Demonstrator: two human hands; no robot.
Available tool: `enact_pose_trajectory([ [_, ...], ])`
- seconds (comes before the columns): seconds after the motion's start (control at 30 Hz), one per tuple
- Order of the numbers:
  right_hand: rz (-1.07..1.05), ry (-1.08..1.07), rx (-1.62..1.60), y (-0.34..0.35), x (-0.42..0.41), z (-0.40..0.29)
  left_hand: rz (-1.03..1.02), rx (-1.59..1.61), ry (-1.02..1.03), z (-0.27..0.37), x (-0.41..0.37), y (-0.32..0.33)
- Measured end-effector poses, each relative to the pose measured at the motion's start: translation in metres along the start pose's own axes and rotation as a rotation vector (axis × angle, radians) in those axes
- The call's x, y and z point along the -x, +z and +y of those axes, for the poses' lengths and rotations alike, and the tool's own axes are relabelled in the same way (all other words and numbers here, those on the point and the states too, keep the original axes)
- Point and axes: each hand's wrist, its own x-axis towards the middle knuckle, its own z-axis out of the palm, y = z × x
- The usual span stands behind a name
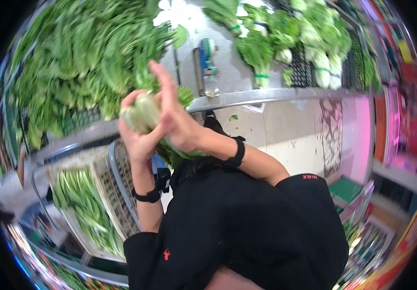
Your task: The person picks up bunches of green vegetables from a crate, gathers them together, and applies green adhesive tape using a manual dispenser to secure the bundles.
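My left hand (134,136) grips a bunch of leafy greens (146,108), its pale stem ends pointing up and its green leaves hanging below towards my waist. My right hand (175,117) lies along the right side of the bunch with its fingers stretched out and apart. Whether its palm touches the stems is partly hidden. Beyond my right hand, a blue tape dispenser (204,59) with a green roll rests on the metal counter (226,59).
Loose leafy greens (85,58) are heaped at the left. Taped bunches (261,59) and pale-stemmed cabbages (322,65) sit at the right. A plastic crate of greens (85,210) stands left of me, near another person (16,188). Leaf scraps (233,117) lie on the floor.
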Motion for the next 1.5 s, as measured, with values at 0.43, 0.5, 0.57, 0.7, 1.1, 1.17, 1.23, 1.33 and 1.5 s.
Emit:
enact_pose_trajectory([
  [0.43,0.455,0.165,0.209,-0.111,0.030,0.025,-0.188,0.051,-0.064,-0.047,-0.024,0.063],
  [0.5,0.648,0.157,0.345,-0.167,0.029,0.044,-0.178,-0.008,-0.033,-0.048,-0.029,0.064],
  [0.57,0.853,0.199,0.570,-0.254,0.037,0.079,-0.176,-0.140,-0.006,-0.043,-0.035,0.061],
  [0.7,1.067,0.745,0.947,-0.434,0.067,0.161,-0.146,-0.263,0.069,-0.038,-0.048,0.058],
  [1.1,0.658,1.311,1.057,-0.506,0.013,0.204,-0.045,-0.411,-0.012,-0.048,-0.051,0.089],
  [1.17,0.693,1.316,1.097,-0.513,0.003,0.216,-0.017,-0.383,-0.052,-0.053,-0.054,0.097],
  [1.23,0.733,1.319,1.126,-0.518,0.004,0.224,0.000,-0.363,-0.087,-0.056,-0.055,0.106],
  [1.33,0.778,1.273,1.124,-0.514,0.006,0.225,0.024,-0.350,-0.062,-0.057,-0.055,0.113],
  [1.5,0.798,1.178,1.024,-0.508,0.020,0.213,0.062,-0.400,-0.038,-0.054,-0.051,0.109],
])
